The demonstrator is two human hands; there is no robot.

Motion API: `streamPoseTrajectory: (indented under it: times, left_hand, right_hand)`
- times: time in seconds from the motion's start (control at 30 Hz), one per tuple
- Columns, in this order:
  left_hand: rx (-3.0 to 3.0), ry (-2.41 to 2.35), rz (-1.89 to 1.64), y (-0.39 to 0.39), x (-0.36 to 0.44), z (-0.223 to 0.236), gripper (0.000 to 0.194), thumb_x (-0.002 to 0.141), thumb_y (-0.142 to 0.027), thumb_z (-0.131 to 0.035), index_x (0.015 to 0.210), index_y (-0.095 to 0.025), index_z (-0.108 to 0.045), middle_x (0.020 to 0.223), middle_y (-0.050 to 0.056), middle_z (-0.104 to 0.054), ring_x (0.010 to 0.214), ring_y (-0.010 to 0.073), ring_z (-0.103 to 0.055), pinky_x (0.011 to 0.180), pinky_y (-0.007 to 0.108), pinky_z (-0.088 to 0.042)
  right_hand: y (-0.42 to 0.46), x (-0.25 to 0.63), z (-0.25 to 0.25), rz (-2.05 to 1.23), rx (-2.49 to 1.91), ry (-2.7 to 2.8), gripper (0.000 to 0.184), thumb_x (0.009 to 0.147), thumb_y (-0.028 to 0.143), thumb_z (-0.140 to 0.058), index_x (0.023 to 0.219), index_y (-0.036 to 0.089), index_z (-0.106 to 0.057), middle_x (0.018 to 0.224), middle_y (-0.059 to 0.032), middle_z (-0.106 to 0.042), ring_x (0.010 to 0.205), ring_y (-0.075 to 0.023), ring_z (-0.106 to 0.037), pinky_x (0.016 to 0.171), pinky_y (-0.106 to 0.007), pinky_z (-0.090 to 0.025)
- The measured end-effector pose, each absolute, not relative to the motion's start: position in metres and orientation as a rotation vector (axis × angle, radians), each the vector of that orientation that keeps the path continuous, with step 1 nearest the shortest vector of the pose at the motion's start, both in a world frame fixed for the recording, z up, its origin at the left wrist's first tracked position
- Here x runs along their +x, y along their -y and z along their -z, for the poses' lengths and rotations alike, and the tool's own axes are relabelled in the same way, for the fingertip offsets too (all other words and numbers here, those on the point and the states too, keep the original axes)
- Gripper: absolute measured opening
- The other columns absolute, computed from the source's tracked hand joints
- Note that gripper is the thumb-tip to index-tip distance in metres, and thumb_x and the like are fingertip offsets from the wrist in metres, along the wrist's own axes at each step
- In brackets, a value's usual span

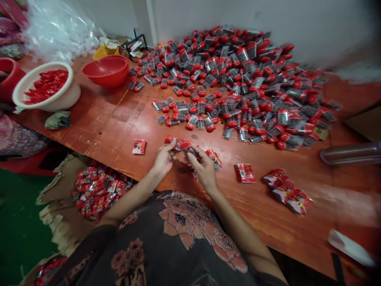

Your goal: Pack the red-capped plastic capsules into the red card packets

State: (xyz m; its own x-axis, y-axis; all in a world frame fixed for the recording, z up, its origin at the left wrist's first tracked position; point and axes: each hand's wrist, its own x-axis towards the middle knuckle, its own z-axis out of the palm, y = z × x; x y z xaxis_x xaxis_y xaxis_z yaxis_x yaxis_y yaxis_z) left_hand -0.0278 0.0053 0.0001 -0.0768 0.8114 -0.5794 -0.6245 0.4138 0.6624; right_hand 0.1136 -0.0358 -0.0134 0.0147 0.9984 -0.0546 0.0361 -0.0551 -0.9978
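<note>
My left hand (pixel 163 160) is closed, thumb and fingers pinching a red printed packet (pixel 169 139) over the table's front part. Right beside it, my right hand (pixel 204 169) grips a small clear container with a red cap (pixel 185 145). The container's capped end points toward the packet and appears to touch it; whether it is inside cannot be made out. Partly behind my right hand lie more red packets (pixel 214 158). One flat red packet (pixel 139 147) rests to the left, and another (pixel 245 173) to the right.
A large heap of red-capped clear containers (pixel 238 71) covers the table's back. White bowl (pixel 71 93) with red pieces and red bowl (pixel 104 71) stand left. Below the edge, a cardboard box (pixel 50 222) holds many red packets. Several packets (pixel 287 190) and a clear tube (pixel 351 154) lie right.
</note>
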Motion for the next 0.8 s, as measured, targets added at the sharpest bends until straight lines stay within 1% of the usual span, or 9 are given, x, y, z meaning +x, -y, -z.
streamPoseTrajectory:
  times: [0.1, 0.2, 0.3, 0.43, 0.53, 0.63, 0.7, 0.8]
  left_hand:
    - [0.248, -1.123, -1.238, -0.003, -0.028, -0.004, 0.030, 0.061, -0.032, -0.085, 0.073, -0.015, -0.064, 0.069, 0.000, -0.068, 0.052, 0.0068, -0.059, 0.033, 0.016, -0.028]
    - [0.329, -1.085, -1.264, -0.001, -0.027, -0.009, 0.033, 0.058, -0.032, -0.087, 0.075, -0.015, -0.064, 0.069, -0.002, -0.067, 0.051, 0.0051, -0.057, 0.032, 0.015, -0.027]
    - [0.442, -1.071, -1.274, 0.002, -0.025, -0.014, 0.035, 0.053, -0.029, -0.089, 0.074, -0.014, -0.065, 0.067, -0.003, -0.065, 0.047, 0.0037, -0.052, 0.034, 0.015, -0.030]
    - [0.569, -1.080, -1.255, 0.005, -0.024, -0.017, 0.032, 0.051, -0.028, -0.089, 0.067, -0.014, -0.065, 0.061, -0.003, -0.062, 0.040, 0.0023, -0.043, 0.035, 0.017, -0.032]
    - [0.652, -1.090, -1.203, 0.007, -0.025, -0.020, 0.030, 0.052, -0.028, -0.088, 0.069, -0.013, -0.068, 0.063, -0.001, -0.065, 0.042, 0.0034, -0.044, 0.035, 0.018, -0.031]
    - [0.731, -1.103, -1.162, 0.007, -0.028, -0.022, 0.029, 0.055, -0.027, -0.086, 0.076, -0.014, -0.071, 0.066, 0.000, -0.067, 0.044, 0.0047, -0.046, 0.036, 0.018, -0.031]
    - [0.769, -1.098, -1.145, 0.006, -0.030, -0.023, 0.029, 0.056, -0.026, -0.086, 0.080, -0.014, -0.073, 0.068, 0.001, -0.068, 0.048, 0.0060, -0.050, 0.036, 0.018, -0.032]
    - [0.788, -1.073, -1.103, 0.006, -0.029, -0.021, 0.034, 0.055, -0.025, -0.086, 0.085, -0.015, -0.073, 0.072, 0.002, -0.070, 0.054, 0.0086, -0.056, 0.038, 0.018, -0.034]
  right_hand:
    - [0.038, 0.114, 0.010, -1.357, -1.280, 1.168, 0.042, 0.083, 0.041, -0.063, 0.123, 0.029, -0.064, 0.100, -0.0027, -0.071, 0.070, -0.0159, -0.062, 0.064, -0.034, -0.056]
    - [0.038, 0.116, 0.007, -1.397, -1.269, 1.143, 0.043, 0.081, 0.041, -0.065, 0.123, 0.030, -0.065, 0.104, -0.0029, -0.070, 0.067, -0.0144, -0.060, 0.059, -0.032, -0.056]
    - [0.038, 0.121, 0.005, -1.367, -1.262, 1.174, 0.042, 0.081, 0.040, -0.066, 0.123, 0.030, -0.066, 0.110, -0.0037, -0.068, 0.071, -0.0146, -0.061, 0.062, -0.032, -0.056]
    - [0.038, 0.125, 0.002, -1.321, -1.248, 1.229, 0.040, 0.083, 0.037, -0.065, 0.122, 0.032, -0.066, 0.110, -0.0038, -0.068, 0.082, -0.0170, -0.063, 0.072, -0.036, -0.055]
    - [0.039, 0.127, -0.003, -1.243, -1.222, 1.313, 0.036, 0.086, 0.034, -0.063, 0.122, 0.035, -0.066, 0.106, -0.0029, -0.067, 0.089, -0.0183, -0.062, 0.082, -0.040, -0.053]
    - [0.040, 0.129, -0.005, -1.105, -1.233, 1.391, 0.036, 0.087, 0.031, -0.062, 0.122, 0.037, -0.066, 0.103, -0.0031, -0.066, 0.093, -0.0196, -0.062, 0.088, -0.042, -0.050]
    - [0.042, 0.130, -0.003, -1.145, -1.233, 1.349, 0.035, 0.086, 0.033, -0.063, 0.121, 0.036, -0.067, 0.103, -0.0034, -0.067, 0.090, -0.0199, -0.062, 0.084, -0.041, -0.052]
    - [0.044, 0.129, 0.001, -1.391, -1.205, 1.159, 0.036, 0.084, 0.039, -0.064, 0.120, 0.032, -0.066, 0.103, -0.0038, -0.070, 0.079, -0.0188, -0.065, 0.070, -0.038, -0.056]
